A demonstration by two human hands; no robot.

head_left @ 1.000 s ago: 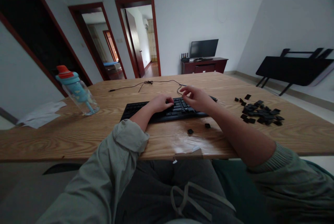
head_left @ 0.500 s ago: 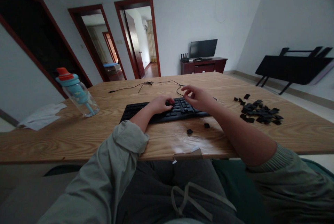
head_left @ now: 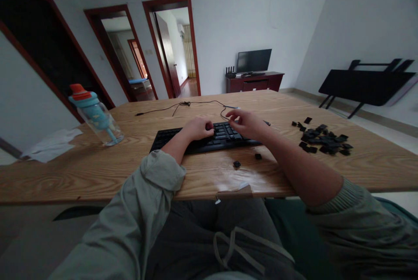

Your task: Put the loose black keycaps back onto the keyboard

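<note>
A black keyboard [head_left: 170, 137] lies on the wooden table [head_left: 98, 166] in front of me. My left hand [head_left: 197, 128] rests on its middle keys with fingers curled, pressing down. My right hand [head_left: 247, 123] hovers over the right part of the keyboard, fingertips pinched together; what they hold is too small to make out. Two loose black keycaps [head_left: 237, 164] lie on the table just in front of the keyboard. A pile of black keycaps [head_left: 323, 140] sits to the right.
A clear water bottle [head_left: 96, 115] with a teal and orange lid stands at the left, beside white paper [head_left: 52, 145]. The keyboard's cable [head_left: 186, 104] trails toward the far edge. Beyond are open doors, a TV stand and a folded black table.
My right hand has shifted slightly left and closed its fingertips over the keys. My left hand stays on the keyboard with hardly any movement.
</note>
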